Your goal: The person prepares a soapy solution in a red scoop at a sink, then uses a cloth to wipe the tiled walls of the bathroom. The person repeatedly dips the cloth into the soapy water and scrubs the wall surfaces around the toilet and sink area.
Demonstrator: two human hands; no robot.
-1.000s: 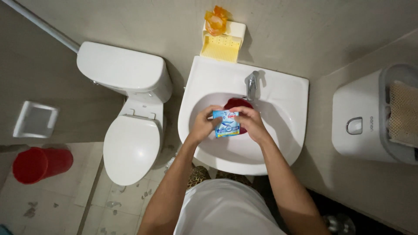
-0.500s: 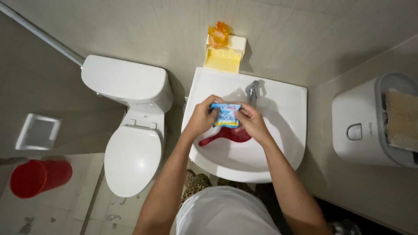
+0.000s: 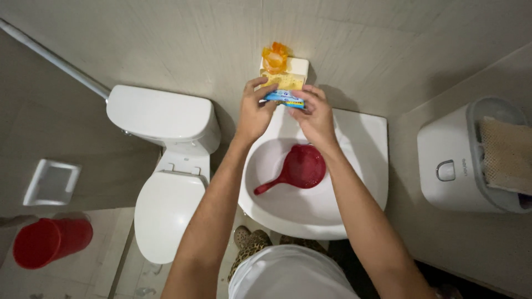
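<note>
Both hands hold a small blue and white packet (image 3: 285, 98) over the back edge of a white sink (image 3: 366, 166). My left hand (image 3: 255, 111) grips its left end and my right hand (image 3: 316, 116) its right end. Just beyond the packet, a small wall shelf (image 3: 298, 66) carries a yellow sponge (image 3: 285, 81) and an orange crumpled thing (image 3: 274, 57). A red scoop with a handle (image 3: 296, 169) lies in the sink bowl. The tap is hidden behind my hands.
A white toilet (image 3: 166, 160) with its lid down stands left of the sink. A red bucket (image 3: 47, 241) sits on the floor at lower left, near a white holder (image 3: 51, 182) on the wall. A white bin-like container (image 3: 471, 158) with a beige cloth (image 3: 507, 155) stands at right.
Both hands have lifted the packet from over the sink bowl up to the wall shelf. The red scoop now lies uncovered in the bowl.
</note>
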